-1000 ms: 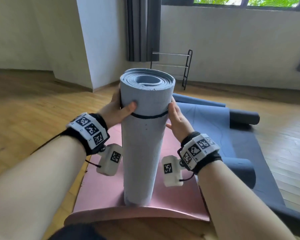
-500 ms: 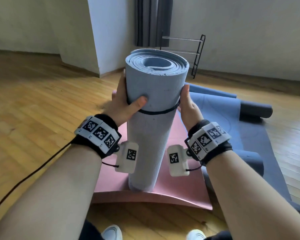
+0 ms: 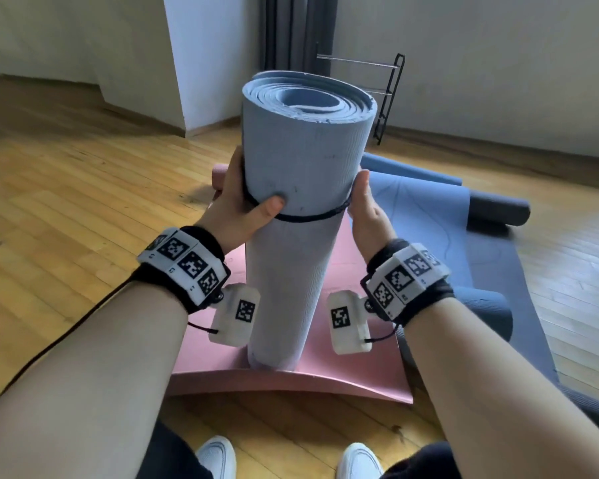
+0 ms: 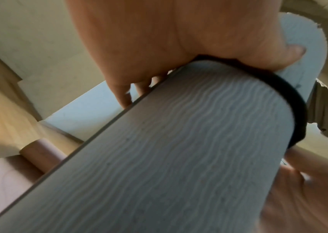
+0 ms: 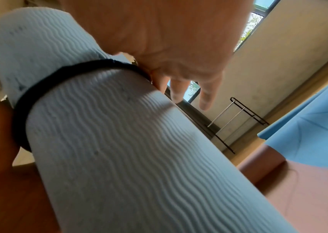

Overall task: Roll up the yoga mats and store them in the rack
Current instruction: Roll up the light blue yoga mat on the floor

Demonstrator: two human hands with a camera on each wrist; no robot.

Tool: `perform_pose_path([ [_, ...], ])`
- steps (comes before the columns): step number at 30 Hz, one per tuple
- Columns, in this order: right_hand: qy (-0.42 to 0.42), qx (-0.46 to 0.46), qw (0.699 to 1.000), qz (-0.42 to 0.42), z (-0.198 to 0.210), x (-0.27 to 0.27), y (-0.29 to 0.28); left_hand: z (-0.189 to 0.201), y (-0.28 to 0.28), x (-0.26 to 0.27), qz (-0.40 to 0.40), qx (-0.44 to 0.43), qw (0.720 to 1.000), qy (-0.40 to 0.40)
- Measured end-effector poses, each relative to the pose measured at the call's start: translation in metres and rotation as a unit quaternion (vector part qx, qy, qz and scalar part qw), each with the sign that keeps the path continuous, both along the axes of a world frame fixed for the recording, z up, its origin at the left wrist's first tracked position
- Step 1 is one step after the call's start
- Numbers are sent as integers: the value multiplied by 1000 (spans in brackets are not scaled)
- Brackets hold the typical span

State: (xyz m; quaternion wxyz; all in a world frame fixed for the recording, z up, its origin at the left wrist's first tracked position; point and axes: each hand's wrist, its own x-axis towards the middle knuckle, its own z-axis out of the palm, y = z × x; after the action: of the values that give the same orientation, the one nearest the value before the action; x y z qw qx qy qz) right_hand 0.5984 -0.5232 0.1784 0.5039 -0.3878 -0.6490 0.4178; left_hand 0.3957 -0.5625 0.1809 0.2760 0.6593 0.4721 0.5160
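- Here, a rolled grey mat point(image 3: 291, 209) was held upright, its lower end standing on a flat pink mat point(image 3: 353, 371) on the wood floor point(image 3: 66, 188).
- A black band point(image 3: 312, 217) was seen looped round the roll, about a third of the way down from its open spiral top.
- The left hand point(image 3: 242, 209) was wrapped round the left side of the roll at the band, the thumb laid across the near face and the fingers curled behind; in the left wrist view the thumb was pressed on the mat just above the band point(image 4: 291, 100).
- The right hand point(image 3: 367, 212) was set against the right side of the roll at the band; from the right wrist view its fingers point(image 5: 207, 94) were seen fairly straight and spread past the roll, so whether the band was pinched could not be told.
- To the right, a blue mat point(image 3: 426, 216) was laid partly unrolled over a dark mat point(image 3: 519, 278), whose rolled end lay at the far right.
- A black rack point(image 3: 388, 95) with thin metal bars was stood against the far wall, well apart from the roll, beside a grey curtain point(image 3: 291, 32).
- Two white shoes point(image 3: 218, 458) were visible at the near edge.
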Motion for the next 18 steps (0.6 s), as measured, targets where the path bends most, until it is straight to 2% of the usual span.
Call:
perform_pose_path([
  [3, -39, 2, 999, -15, -7, 6, 2, -9, 4, -2, -2, -14, 1000, 16],
  [6, -14, 27, 999, -35, 9, 10, 1, -4, 6, -3, -9, -27, 999, 29],
  [9, 40, 14, 999, -18, 26, 12, -3, 9, 8, 3, 20, -9, 998, 62],
  [12, 35, -36, 998, -37, 22, 9, -7, 15, 6, 13, 58, -3, 998, 21],
  [15, 13, -65, 996, -59, 1, 12, -8, 2, 5, 15, -19, 26, 999, 33],
  [18, -19, -67, 996, -60, -4, 23, -8, -20, 5, 8, -51, -32, 997, 52],
])
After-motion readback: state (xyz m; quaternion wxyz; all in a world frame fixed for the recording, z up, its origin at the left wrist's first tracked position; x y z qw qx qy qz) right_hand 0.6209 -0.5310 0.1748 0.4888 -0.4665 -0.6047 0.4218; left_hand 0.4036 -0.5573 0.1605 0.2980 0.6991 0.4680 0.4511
